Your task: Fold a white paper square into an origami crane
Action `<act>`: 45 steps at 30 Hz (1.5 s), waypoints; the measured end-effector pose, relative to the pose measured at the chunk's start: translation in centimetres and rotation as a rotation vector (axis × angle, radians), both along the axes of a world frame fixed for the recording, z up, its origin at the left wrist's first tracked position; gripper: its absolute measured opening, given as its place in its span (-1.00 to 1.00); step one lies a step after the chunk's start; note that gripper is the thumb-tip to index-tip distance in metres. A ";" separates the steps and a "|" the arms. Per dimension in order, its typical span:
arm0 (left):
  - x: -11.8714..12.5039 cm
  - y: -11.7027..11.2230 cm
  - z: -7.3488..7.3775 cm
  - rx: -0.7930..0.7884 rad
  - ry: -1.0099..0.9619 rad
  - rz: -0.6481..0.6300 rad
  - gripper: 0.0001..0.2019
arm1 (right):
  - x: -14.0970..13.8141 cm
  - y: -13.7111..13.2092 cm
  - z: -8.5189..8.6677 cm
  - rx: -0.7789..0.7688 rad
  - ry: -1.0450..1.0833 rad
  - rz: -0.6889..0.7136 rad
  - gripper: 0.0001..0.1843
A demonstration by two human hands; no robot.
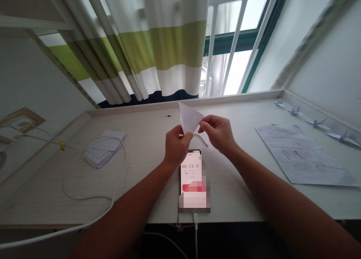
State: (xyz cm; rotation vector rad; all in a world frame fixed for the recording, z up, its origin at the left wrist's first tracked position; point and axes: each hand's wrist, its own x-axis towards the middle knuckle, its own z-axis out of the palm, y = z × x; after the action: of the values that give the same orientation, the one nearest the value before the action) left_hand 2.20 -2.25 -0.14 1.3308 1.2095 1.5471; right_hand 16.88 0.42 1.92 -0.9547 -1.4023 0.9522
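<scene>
A folded piece of white paper (189, 118) is held up above the desk, its pointed corner upward. My left hand (177, 144) pinches its lower edge between thumb and fingers. At the paper's right corner, my right hand (218, 133) has thumb and forefinger closed on it. Just below the hands lies a phone (191, 176) with a timer on its lit screen, partly blurred out. A thin pale strip (201, 139) rests on the desk behind the phone.
A stack of white paper (104, 150) lies at the left, crossed by a white cable (126, 165). Printed sheets (301, 153) lie at the right. Several folded paper cranes (342, 137) line the right edge. A small blue item (169, 116) sits near the back of the desk (146, 138).
</scene>
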 end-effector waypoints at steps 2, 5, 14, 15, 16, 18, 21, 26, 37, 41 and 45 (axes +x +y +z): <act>0.0 0.0 0.0 0.001 0.004 0.005 -0.91 | 0.0 0.0 0.0 0.006 -0.009 -0.001 -0.92; -0.1 0.0 0.1 0.007 0.015 0.009 -0.91 | 0.0 0.0 0.0 0.005 -0.027 -0.006 -0.93; -0.1 0.1 0.1 0.022 0.028 0.015 -0.92 | 0.1 -0.2 0.2 0.027 -0.026 -0.011 -0.92; -0.1 0.1 0.0 0.025 0.030 0.016 -0.91 | 0.1 -0.2 0.2 0.023 -0.027 -0.012 -0.92; -0.2 0.2 0.0 0.026 0.032 0.016 -0.91 | 0.1 -0.3 0.3 0.019 -0.030 -0.014 -0.92; -0.2 0.2 0.0 0.026 0.035 0.015 -0.91 | 0.0 -0.3 0.3 0.016 -0.036 -0.013 -0.92; -0.2 0.2 -0.1 0.029 0.038 0.012 -0.92 | -0.1 -0.3 0.3 0.025 -0.042 -0.015 -0.91; -0.2 0.1 -0.2 0.036 0.051 0.009 -0.92 | 0.0 -0.1 0.1 0.026 -0.053 -0.041 -0.91; -0.2 0.3 -0.3 0.033 0.051 0.012 -0.93 | -0.1 -0.1 0.1 0.037 -0.056 -0.022 -0.91; -0.3 0.2 -0.5 0.044 0.070 -0.020 -0.90 | 0.1 0.1 -0.1 0.048 -0.053 -0.023 -0.89; -1.6 0.8 0.4 0.286 0.006 0.171 -0.56 | 0.8 0.5 0.0 0.137 -0.215 -0.129 -0.89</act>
State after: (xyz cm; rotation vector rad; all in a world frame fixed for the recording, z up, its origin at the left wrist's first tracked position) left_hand 0.65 -1.45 0.29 1.4424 1.1623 1.8949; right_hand 17.71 0.88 1.95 -1.0540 -1.5434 0.6637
